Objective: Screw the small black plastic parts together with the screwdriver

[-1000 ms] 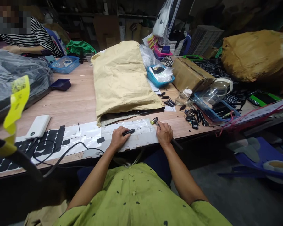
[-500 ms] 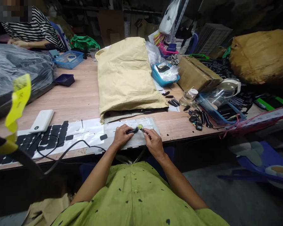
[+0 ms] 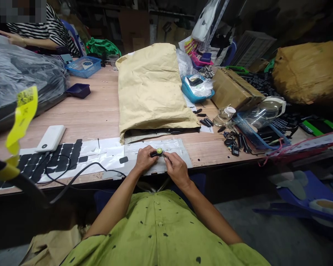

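Both my hands meet over a clear plastic sheet (image 3: 172, 145) at the table's near edge. My left hand (image 3: 144, 159) is closed round a small black piece (image 3: 153, 154). My right hand (image 3: 176, 168) pinches a thin tool whose yellow-green tip (image 3: 159, 150) touches the end of that black piece. A loose black pad (image 3: 123, 160) lies just left of my left hand. Most of the tool is hidden by my fingers.
A large tan paper bag (image 3: 150, 88) lies behind my hands. To the left are a white sheet of black pads (image 3: 55, 159), a white power bank (image 3: 50, 138) and a black cable (image 3: 80, 177). Blue baskets (image 3: 258, 136), keys (image 3: 230, 142) and boxes crowd the right. A person in stripes (image 3: 41, 29) sits far left.
My right hand came in from the right with the green-tipped tool and met my left hand. The tool tip now rests against the black piece. The view shifted slightly.
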Demonstrator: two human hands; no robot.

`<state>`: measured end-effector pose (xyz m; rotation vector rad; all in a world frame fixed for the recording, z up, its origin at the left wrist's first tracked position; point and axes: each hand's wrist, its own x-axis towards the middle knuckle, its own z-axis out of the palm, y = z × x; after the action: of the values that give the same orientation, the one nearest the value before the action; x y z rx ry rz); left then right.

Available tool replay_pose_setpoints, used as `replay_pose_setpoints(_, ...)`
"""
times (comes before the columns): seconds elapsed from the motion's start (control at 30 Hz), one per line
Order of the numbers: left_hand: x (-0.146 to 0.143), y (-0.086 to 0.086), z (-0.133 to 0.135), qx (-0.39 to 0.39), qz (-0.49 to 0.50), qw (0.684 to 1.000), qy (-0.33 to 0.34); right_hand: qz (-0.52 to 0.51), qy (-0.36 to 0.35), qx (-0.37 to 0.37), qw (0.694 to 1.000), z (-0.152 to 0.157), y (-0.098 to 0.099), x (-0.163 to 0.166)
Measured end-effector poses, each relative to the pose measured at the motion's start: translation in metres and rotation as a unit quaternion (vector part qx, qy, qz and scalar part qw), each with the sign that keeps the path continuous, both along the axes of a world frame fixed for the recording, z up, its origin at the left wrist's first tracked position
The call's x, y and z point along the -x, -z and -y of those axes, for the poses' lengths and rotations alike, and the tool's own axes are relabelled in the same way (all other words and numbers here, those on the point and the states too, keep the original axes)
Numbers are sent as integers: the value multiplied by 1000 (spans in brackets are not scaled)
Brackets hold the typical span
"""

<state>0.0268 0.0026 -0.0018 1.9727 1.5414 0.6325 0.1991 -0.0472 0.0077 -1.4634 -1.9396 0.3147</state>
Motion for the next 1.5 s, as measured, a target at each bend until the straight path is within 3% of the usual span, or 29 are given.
replay_pose_setpoints(0.17, 0, 5, 0, -4, 25, 1000, -2, 5, 30, -11, 999, -8, 3, -8)
replay_pose_setpoints(0.3, 1, 9, -2, -6, 27, 1000, -4, 43, 121, -30, 991, -30, 8, -37)
replay_pose_setpoints(0.47, 4, 11, -3, 0, 19, 1000, 14, 122, 205, -32, 971, -48, 28, -69)
replay_pose_setpoints(0.6, 5, 10, 0, 11, -3, 1000, 13, 150, 230, -50, 960, -47, 43, -70)
replay_pose_setpoints(0.77, 7, 8, 0, 9, -11, 1000, 18, 171, 238, -53, 955, -45, 47, -63)
replay_pose_setpoints(0.9, 13, 11, 9, -20, -16, 997, 73, 170, 239, -53, 954, -47, 48, -62)
replay_pose_setpoints(1.1, 23, 20, 53, -94, -59, 971, 213, 173, 241, -48, 954, -47, 50, -61)
replay_pose_setpoints(1.23, 23, 22, 70, -123, -123, 953, 249, 176, 242, -50, 953, -48, 50, -61)
replay_pose_setpoints(1.4, 18, 19, 66, -144, -95, 961, 215, 172, 246, -57, 952, -48, 51, -60)
replay_pose_setpoints(1.5, 17, 13, 41, -141, -9, 986, 85, 171, 246, -54, 952, -49, 52, -59)
